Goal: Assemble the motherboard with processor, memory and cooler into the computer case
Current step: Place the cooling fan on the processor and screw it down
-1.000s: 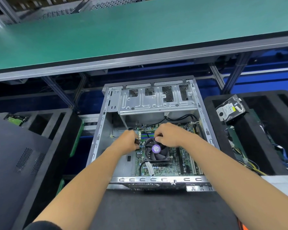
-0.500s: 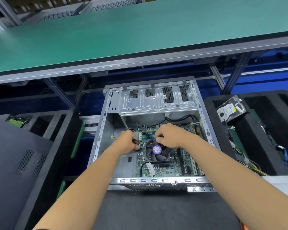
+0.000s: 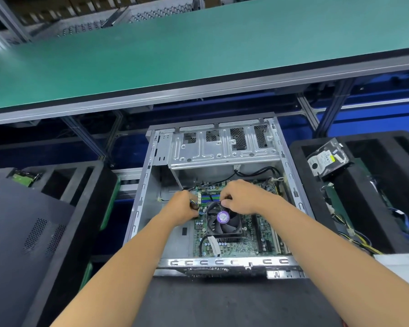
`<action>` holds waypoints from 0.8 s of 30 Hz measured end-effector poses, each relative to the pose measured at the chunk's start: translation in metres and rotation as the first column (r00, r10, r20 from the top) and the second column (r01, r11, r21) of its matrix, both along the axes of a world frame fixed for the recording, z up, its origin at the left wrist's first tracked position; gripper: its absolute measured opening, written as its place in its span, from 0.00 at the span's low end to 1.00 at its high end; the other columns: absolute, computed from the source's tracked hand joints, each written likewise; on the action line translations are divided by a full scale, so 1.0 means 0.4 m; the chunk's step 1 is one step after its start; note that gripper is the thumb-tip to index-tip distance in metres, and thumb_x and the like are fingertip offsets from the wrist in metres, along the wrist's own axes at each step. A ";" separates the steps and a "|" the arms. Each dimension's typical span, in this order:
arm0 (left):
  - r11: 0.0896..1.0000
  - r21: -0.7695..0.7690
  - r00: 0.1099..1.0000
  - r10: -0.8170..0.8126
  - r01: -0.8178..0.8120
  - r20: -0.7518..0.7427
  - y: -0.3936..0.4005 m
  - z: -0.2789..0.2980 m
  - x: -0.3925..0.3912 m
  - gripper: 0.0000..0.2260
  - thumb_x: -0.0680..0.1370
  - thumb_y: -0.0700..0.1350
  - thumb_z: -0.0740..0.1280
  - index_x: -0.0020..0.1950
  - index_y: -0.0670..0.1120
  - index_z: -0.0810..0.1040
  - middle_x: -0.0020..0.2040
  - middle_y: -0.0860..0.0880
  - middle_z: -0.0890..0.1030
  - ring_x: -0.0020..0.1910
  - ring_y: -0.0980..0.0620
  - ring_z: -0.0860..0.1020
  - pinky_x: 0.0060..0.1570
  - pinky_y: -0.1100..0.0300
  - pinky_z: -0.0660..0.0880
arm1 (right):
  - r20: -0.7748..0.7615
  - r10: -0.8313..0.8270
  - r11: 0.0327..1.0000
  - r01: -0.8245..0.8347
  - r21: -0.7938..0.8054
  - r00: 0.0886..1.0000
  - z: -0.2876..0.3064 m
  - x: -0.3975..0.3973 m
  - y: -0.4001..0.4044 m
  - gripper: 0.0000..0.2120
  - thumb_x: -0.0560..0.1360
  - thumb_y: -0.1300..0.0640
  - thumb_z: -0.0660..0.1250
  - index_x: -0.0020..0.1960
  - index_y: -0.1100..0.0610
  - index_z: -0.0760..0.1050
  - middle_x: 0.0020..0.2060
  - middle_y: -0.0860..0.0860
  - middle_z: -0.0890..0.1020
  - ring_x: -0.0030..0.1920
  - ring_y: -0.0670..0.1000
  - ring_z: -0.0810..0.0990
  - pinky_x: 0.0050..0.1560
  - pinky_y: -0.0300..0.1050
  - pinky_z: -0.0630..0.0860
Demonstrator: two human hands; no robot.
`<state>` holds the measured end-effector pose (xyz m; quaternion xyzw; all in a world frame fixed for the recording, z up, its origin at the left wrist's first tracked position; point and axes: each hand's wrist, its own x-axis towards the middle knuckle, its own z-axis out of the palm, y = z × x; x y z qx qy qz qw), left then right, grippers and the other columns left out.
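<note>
An open grey computer case [image 3: 141,199] lies on its side in front of me. Inside sits the green motherboard [image 3: 248,241], with a black cooler fan [image 3: 223,220] that bears a purple label. My left hand [image 3: 183,205] is curled at the board's left edge and pinches a thin bundle of wires [image 3: 195,204]. My right hand [image 3: 240,197] rests at the fan's far edge with fingers curled; what it pinches is hidden. Blue memory slots [image 3: 209,197] show between the hands.
A drive cage [image 3: 222,147] spans the case's far end. Black foam trays flank the case; the right one [image 3: 298,149] holds a hard drive [image 3: 326,159] and cables. A dark side panel [image 3: 21,232] lies at the left. A green conveyor [image 3: 175,48] runs behind.
Both hands stay at the far edge of the fan with only slight finger shifts. The view has drifted a little.
</note>
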<state>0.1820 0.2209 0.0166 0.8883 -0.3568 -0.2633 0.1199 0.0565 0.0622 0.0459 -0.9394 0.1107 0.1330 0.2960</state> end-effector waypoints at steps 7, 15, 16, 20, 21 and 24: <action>0.998 0.001 0.997 -0.064 0.064 -0.036 0.006 0.008 0.007 0.08 0.70 0.39 0.75 0.48 0.41 0.82 0.38 0.45 0.79 0.38 0.48 0.76 0.46 0.55 0.77 | 0.005 0.002 1.000 -0.002 0.002 1.000 0.001 0.000 0.000 0.09 0.80 0.57 0.63 0.51 0.56 0.82 0.36 0.41 0.74 0.35 0.38 0.70 0.36 0.38 0.64; 0.996 -0.053 0.994 -0.061 0.066 0.087 0.006 0.023 -0.003 0.03 0.69 0.36 0.67 0.37 0.37 0.76 0.30 0.46 0.71 0.29 0.50 0.64 0.25 0.62 0.59 | -0.012 -0.002 1.000 0.002 0.002 1.000 0.007 -0.003 0.000 0.09 0.80 0.57 0.63 0.52 0.56 0.82 0.42 0.46 0.78 0.42 0.48 0.75 0.45 0.43 0.69; 0.996 -0.074 0.995 -0.053 0.059 0.082 0.005 0.024 -0.004 0.02 0.69 0.35 0.66 0.39 0.39 0.78 0.30 0.48 0.73 0.27 0.52 0.65 0.24 0.66 0.60 | -0.013 0.000 1.000 0.000 0.000 1.000 0.006 -0.004 -0.001 0.09 0.80 0.57 0.63 0.52 0.56 0.82 0.44 0.48 0.80 0.44 0.50 0.76 0.46 0.44 0.69; 0.996 -0.067 0.995 -0.060 0.066 0.081 0.003 0.020 0.001 0.04 0.72 0.36 0.67 0.43 0.40 0.81 0.33 0.49 0.75 0.30 0.52 0.72 0.30 0.61 0.70 | -0.011 -0.001 1.000 0.001 -0.001 1.000 0.004 -0.002 -0.002 0.10 0.80 0.56 0.62 0.52 0.56 0.82 0.48 0.50 0.81 0.48 0.52 0.77 0.47 0.44 0.70; 0.997 -0.053 0.995 -0.058 0.062 0.080 0.004 0.018 0.003 0.03 0.72 0.37 0.69 0.44 0.40 0.82 0.34 0.49 0.75 0.31 0.51 0.73 0.30 0.62 0.69 | -0.009 0.000 1.000 0.000 -0.002 1.000 0.004 -0.001 -0.002 0.10 0.80 0.56 0.62 0.52 0.56 0.82 0.47 0.49 0.80 0.47 0.52 0.77 0.47 0.44 0.70; 0.998 -0.020 0.997 -0.064 0.065 0.039 0.006 0.013 0.006 0.07 0.71 0.42 0.74 0.47 0.43 0.83 0.40 0.49 0.76 0.37 0.50 0.75 0.37 0.60 0.74 | -0.001 0.000 1.000 0.000 0.002 1.000 0.003 -0.003 -0.002 0.09 0.80 0.57 0.62 0.51 0.56 0.82 0.43 0.48 0.78 0.45 0.51 0.76 0.45 0.44 0.69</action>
